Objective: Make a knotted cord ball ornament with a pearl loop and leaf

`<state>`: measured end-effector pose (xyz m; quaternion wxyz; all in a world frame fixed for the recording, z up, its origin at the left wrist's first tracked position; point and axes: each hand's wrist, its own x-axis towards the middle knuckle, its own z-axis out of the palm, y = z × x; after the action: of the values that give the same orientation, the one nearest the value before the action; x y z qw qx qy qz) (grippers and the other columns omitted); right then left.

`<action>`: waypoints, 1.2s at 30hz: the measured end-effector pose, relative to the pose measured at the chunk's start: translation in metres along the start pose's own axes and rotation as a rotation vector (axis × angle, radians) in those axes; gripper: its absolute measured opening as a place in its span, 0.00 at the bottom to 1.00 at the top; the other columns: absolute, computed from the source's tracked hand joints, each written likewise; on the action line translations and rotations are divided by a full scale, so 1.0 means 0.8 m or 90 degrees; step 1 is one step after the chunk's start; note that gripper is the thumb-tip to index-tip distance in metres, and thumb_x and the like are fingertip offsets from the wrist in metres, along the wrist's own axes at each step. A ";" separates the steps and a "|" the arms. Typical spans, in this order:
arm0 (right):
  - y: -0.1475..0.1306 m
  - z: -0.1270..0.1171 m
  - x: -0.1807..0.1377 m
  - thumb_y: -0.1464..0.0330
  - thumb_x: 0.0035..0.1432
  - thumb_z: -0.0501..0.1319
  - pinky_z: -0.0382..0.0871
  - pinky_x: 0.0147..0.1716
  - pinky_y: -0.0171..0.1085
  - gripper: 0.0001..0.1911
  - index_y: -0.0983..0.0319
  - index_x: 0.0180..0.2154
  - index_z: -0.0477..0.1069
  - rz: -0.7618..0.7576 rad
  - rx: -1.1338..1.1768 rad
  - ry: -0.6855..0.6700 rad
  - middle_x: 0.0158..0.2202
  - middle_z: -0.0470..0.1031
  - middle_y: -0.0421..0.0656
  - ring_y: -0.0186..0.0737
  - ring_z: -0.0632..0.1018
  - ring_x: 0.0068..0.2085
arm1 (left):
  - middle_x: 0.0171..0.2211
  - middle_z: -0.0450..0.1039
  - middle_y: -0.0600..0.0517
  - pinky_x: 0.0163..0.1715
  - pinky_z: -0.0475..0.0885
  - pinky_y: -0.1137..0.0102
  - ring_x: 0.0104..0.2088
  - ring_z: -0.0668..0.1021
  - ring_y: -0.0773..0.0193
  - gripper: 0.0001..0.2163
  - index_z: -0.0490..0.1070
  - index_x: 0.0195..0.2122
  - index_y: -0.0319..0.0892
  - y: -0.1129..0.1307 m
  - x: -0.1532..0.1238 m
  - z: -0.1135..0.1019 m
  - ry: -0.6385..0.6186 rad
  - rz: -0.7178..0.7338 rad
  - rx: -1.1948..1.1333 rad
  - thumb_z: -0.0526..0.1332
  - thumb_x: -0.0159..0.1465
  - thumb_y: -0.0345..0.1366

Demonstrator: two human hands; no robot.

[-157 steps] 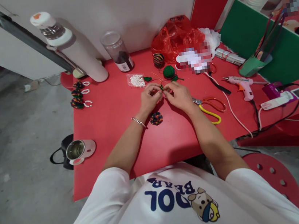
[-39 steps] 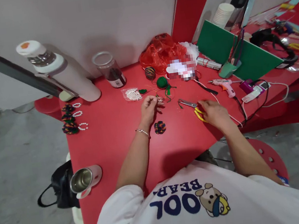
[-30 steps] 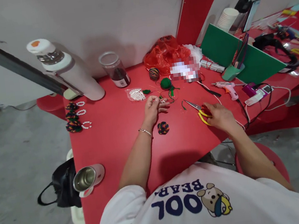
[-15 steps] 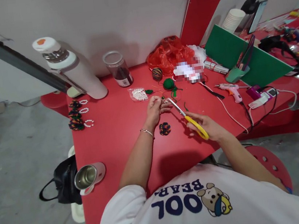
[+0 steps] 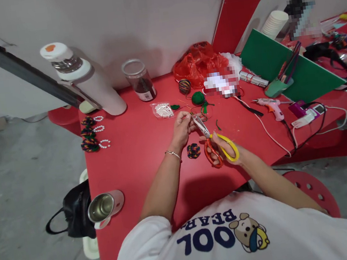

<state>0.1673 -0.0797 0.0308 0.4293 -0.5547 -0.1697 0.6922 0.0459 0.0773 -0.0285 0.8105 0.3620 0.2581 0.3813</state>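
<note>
My right hand (image 5: 219, 147) has its fingers through the handles of a pair of scissors (image 5: 204, 131), one handle yellow and the other red. The blades are parted and point up and left, their tips beside my left hand (image 5: 183, 128). That hand is closed in a pinch; what sits between its fingertips is too small to make out. Just below my hands a dark multicoloured yarn flower (image 5: 193, 151) lies on the red table (image 5: 138, 151). Beyond the hands are a green ball of yarn (image 5: 198, 98), a striped yarn ball (image 5: 184, 86) and a bag of white beads (image 5: 162, 110).
At the left are yarn pieces (image 5: 90, 144) with bead loops, a mug (image 5: 119, 200) and a tall bottle (image 5: 97, 88). A jar (image 5: 140, 81) and red plastic bag (image 5: 198, 62) stand at the back. A pink glue gun (image 5: 271, 106) with cords lies right.
My right hand has turned the scissors, so both handles now show and the blades have spread. The left hand keeps its pinch in nearly the same place. The view has shifted slightly.
</note>
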 end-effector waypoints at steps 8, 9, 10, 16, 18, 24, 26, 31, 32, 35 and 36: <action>-0.011 0.012 0.011 0.41 0.69 0.59 0.65 0.14 0.31 0.31 0.60 0.55 0.74 -0.025 0.001 0.012 0.28 0.74 0.38 0.31 0.67 0.19 | 0.41 0.83 0.50 0.37 0.80 0.68 0.44 0.88 0.55 0.26 0.59 0.39 0.47 -0.001 -0.003 0.001 -0.027 -0.008 0.006 0.75 0.60 0.53; -0.011 0.012 0.012 0.41 0.69 0.60 0.65 0.14 0.31 0.31 0.60 0.55 0.74 -0.028 0.001 0.012 0.27 0.74 0.38 0.30 0.67 0.19 | 0.41 0.83 0.50 0.37 0.80 0.68 0.44 0.88 0.54 0.26 0.58 0.39 0.47 -0.002 -0.002 0.001 -0.026 -0.010 0.007 0.75 0.60 0.53; -0.011 0.012 0.014 0.41 0.69 0.60 0.64 0.14 0.30 0.31 0.60 0.55 0.74 -0.031 0.004 0.011 0.27 0.73 0.37 0.30 0.66 0.18 | 0.41 0.83 0.50 0.37 0.80 0.68 0.45 0.88 0.54 0.26 0.58 0.39 0.47 -0.002 -0.002 0.000 -0.027 -0.010 0.007 0.75 0.60 0.53; -0.004 0.009 0.020 0.41 0.68 0.61 0.61 0.14 0.30 0.32 0.61 0.54 0.74 -0.048 0.008 0.006 0.26 0.69 0.35 0.29 0.64 0.17 | 0.41 0.83 0.50 0.38 0.80 0.68 0.46 0.88 0.54 0.26 0.59 0.39 0.47 -0.004 -0.002 -0.001 -0.046 -0.008 0.007 0.75 0.59 0.53; -0.001 0.009 0.021 0.41 0.67 0.62 0.61 0.14 0.30 0.31 0.60 0.55 0.74 -0.062 -0.001 0.011 0.26 0.69 0.34 0.28 0.64 0.18 | 0.41 0.83 0.50 0.38 0.80 0.68 0.46 0.88 0.55 0.25 0.58 0.39 0.46 -0.006 -0.001 -0.001 -0.043 -0.013 0.012 0.75 0.61 0.52; 0.000 0.010 0.019 0.43 0.66 0.64 0.63 0.15 0.30 0.31 0.60 0.56 0.74 -0.103 -0.011 0.014 0.27 0.69 0.35 0.29 0.65 0.19 | 0.39 0.83 0.50 0.38 0.80 0.68 0.44 0.88 0.56 0.26 0.58 0.37 0.46 -0.011 0.000 -0.003 -0.047 -0.018 0.017 0.75 0.61 0.53; 0.000 0.011 0.019 0.43 0.66 0.64 0.63 0.15 0.31 0.31 0.60 0.57 0.74 -0.109 -0.011 0.010 0.27 0.69 0.34 0.29 0.65 0.19 | 0.39 0.83 0.50 0.38 0.80 0.68 0.43 0.88 0.56 0.27 0.58 0.37 0.46 -0.012 0.000 -0.003 -0.054 -0.011 0.020 0.76 0.60 0.54; 0.004 0.011 0.019 0.40 0.62 0.67 0.63 0.14 0.31 0.36 0.60 0.58 0.73 -0.125 -0.032 0.006 0.28 0.69 0.34 0.29 0.65 0.19 | 0.38 0.83 0.53 0.38 0.80 0.70 0.39 0.88 0.59 0.30 0.58 0.36 0.45 -0.014 0.001 -0.005 -0.084 -0.001 0.020 0.76 0.57 0.58; 0.005 0.011 0.020 0.39 0.60 0.67 0.63 0.14 0.31 0.38 0.60 0.58 0.73 -0.131 -0.036 0.006 0.27 0.69 0.34 0.29 0.65 0.19 | 0.37 0.83 0.53 0.38 0.80 0.70 0.38 0.88 0.60 0.30 0.58 0.36 0.45 -0.014 0.001 -0.005 -0.086 -0.003 0.024 0.76 0.57 0.59; 0.008 0.011 0.021 0.36 0.58 0.67 0.63 0.13 0.32 0.40 0.60 0.57 0.72 -0.139 -0.044 0.008 0.27 0.69 0.33 0.29 0.65 0.19 | 0.39 0.84 0.51 0.40 0.81 0.68 0.40 0.88 0.58 0.31 0.59 0.36 0.45 -0.015 0.002 -0.007 -0.086 -0.009 0.038 0.76 0.57 0.60; 0.008 0.011 0.021 0.36 0.58 0.67 0.63 0.13 0.32 0.41 0.60 0.57 0.73 -0.140 -0.047 0.009 0.27 0.68 0.33 0.29 0.65 0.19 | 0.39 0.84 0.51 0.41 0.81 0.66 0.41 0.88 0.58 0.31 0.59 0.37 0.45 -0.016 0.002 -0.008 -0.087 -0.010 0.042 0.75 0.57 0.61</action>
<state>0.1564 -0.0679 0.0185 0.4832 -0.5531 -0.2520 0.6301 0.0480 0.0759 -0.0423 0.8169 0.4112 0.2177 0.3409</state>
